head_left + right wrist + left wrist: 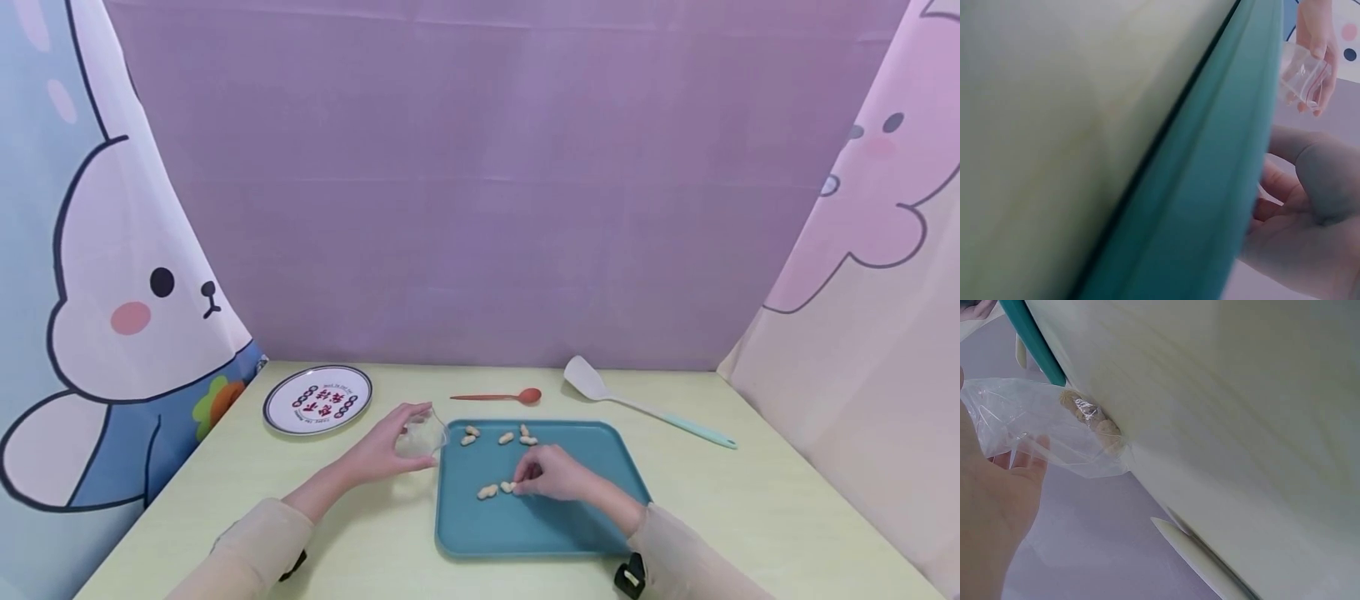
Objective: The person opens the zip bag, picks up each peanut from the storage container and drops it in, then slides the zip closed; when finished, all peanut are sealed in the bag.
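Observation:
My left hand (397, 446) grips a clear zip bag (423, 435) beside the tray's left edge, fingers and thumb around its mouth. In the left wrist view, peanuts (1109, 434) lie at the bottom of the bag (1041, 419). Over the blue-green tray (555, 533), my right hand (551, 473) has its thumb and fingertips curled together at a peanut (507, 487), pinching its right end. Just left of it lies another peanut (487, 492). More peanuts (506, 437) sit toward the tray's far side.
Behind the tray lies a red spoon (528, 396). A white spatula (588, 379) with a mint handle lies at the back right. At the back left is a white plate (288, 404) with red lettering. A purple cloth (480, 208) hangs behind the table.

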{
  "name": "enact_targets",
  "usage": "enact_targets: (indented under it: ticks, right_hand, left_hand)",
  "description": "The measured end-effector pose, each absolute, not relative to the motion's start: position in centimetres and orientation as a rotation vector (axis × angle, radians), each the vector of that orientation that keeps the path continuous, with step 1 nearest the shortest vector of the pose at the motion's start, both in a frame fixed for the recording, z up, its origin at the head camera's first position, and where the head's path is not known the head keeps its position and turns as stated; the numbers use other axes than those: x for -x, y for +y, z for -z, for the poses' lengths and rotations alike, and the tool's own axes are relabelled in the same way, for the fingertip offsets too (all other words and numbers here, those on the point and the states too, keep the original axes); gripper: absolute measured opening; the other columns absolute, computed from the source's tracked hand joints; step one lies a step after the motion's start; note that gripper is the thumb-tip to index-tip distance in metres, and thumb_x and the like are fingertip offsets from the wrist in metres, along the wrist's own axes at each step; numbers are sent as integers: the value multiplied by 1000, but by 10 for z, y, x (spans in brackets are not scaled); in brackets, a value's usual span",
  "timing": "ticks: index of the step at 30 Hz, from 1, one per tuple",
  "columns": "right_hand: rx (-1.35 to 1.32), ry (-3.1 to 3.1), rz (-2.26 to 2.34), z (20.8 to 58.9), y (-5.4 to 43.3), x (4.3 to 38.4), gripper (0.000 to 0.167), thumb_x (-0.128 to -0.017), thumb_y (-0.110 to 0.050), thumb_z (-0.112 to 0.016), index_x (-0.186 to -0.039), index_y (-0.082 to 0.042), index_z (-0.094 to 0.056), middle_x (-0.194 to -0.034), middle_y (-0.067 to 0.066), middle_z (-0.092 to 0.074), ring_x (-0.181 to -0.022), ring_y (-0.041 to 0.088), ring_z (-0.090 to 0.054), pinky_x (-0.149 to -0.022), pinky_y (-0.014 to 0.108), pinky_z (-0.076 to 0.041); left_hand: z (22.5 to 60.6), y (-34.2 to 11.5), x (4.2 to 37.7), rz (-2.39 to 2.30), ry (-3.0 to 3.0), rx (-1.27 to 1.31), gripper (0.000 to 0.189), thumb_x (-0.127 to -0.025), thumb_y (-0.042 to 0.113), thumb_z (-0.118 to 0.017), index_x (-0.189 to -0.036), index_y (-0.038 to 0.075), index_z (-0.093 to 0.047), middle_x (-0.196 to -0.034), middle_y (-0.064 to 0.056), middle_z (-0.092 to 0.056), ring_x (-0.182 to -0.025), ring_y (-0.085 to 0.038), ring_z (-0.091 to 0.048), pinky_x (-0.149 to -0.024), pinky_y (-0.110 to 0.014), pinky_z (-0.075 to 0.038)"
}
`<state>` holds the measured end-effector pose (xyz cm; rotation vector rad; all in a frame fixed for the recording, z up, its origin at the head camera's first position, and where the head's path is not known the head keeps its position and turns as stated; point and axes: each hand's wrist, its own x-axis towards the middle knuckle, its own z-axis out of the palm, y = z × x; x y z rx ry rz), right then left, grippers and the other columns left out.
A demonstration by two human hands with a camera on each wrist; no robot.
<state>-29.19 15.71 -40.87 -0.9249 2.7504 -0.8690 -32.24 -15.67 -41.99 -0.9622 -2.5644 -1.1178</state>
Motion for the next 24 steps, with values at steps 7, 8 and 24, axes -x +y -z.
enact_targets:
  ticks: [7,8,24]
  right_hand:
    - [899,2717,874,401,161,293,5,-83,-15,-71,-83,-12,-68,-78,-4,-66,-69,3,-58,-61,20,-49]
    - [901,2717,881,400,161,293,5,-83,-15,-71,-82,-12,-68,-78,-4,-66,-70,3,-59,-62,20,-49]
    - [888,2778,1053,384,149,303,5,-85,-14,-69,-88,-10,-69,-79,-1,-67,-68,7,-59,-58,20,-50]
  left_hand:
    - [419,-156,321,1113,-2563,977,84,-75,42,-76,-140,5,-38,-130,-8,-52,-119,-26,-52,-95,-42,-48]
    - [419,-156,321,1110,-2564,978,83,-75,42,-76,-140,5,-38,-130,-8,-52,-119,-26,-52,-95,-42,-48]
    - [419,-156,321,1129,-2562,964,84,-75,45,-76,-140,7,-39,-130,-7,-52,-120,-26,-51,-96,-42,-48]
